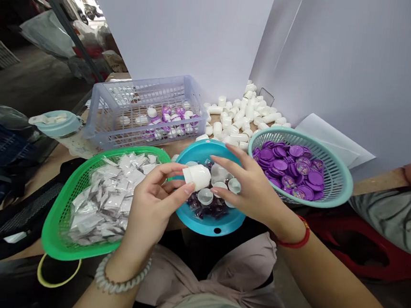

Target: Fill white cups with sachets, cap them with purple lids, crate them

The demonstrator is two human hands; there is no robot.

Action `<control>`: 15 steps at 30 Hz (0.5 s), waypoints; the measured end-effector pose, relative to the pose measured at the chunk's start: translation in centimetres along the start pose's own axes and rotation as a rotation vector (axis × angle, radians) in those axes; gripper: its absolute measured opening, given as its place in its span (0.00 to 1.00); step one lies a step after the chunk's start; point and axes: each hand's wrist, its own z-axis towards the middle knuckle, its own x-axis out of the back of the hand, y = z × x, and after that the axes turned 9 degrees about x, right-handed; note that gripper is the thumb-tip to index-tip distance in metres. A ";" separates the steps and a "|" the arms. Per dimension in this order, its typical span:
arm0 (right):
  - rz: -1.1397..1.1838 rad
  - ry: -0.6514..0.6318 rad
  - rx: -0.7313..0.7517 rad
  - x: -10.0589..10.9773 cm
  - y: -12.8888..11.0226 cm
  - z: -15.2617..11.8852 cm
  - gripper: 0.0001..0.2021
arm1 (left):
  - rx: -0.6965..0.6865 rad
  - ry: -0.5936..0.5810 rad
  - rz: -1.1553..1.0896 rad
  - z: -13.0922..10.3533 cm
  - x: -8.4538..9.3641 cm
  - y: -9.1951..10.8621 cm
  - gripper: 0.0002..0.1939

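Note:
My left hand (158,195) pinches a white plastic cup-shaped piece (198,176) between thumb and fingers, its rounded end toward the right. My right hand (248,181) is just to the right of that piece, fingers spread and apart, holding nothing I can see. Both hands are above a blue basin (181,219), which holds several white cups (205,196) and dark items in clear wrapping (209,212). To the left, a green basket (57,208) is full of small white sachets (104,198).
A teal basket (344,185) of purple discs (280,165) stands at the right. Behind the basin lie white capsules (237,118) in a pile. A clear lilac crate (102,133) holds white and purple pieces. A lidded tumbler (59,124) is at left; another person's leg (391,208) shows at right.

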 end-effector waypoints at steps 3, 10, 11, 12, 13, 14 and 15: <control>0.135 -0.071 0.178 -0.6 -0.1 0.6 0.30 | 0.072 -0.059 -0.027 0.2 -0.7 0.2 0.18; 0.097 -0.005 -0.003 0.3 2.1 0.6 0.24 | -0.057 0.116 0.071 0.8 0.5 0.6 0.19; -0.029 -0.062 -0.048 0.3 2.6 0.6 0.26 | -0.102 0.134 0.162 0.8 0.9 0.6 0.20; -0.149 -0.112 -0.082 0.1 3.0 0.7 0.29 | -0.133 0.143 0.244 0.9 1.2 0.5 0.20; -0.235 -0.157 -0.093 -0.1 3.2 0.8 0.32 | -0.145 0.146 0.307 0.9 1.5 0.4 0.20; -0.271 -0.212 -0.067 -0.5 3.1 1.0 0.33 | -0.144 0.150 0.344 0.8 1.7 0.4 0.20; -0.264 -0.285 0.000 -1.0 2.9 1.1 0.31 | -0.140 0.160 0.363 0.8 1.9 0.3 0.20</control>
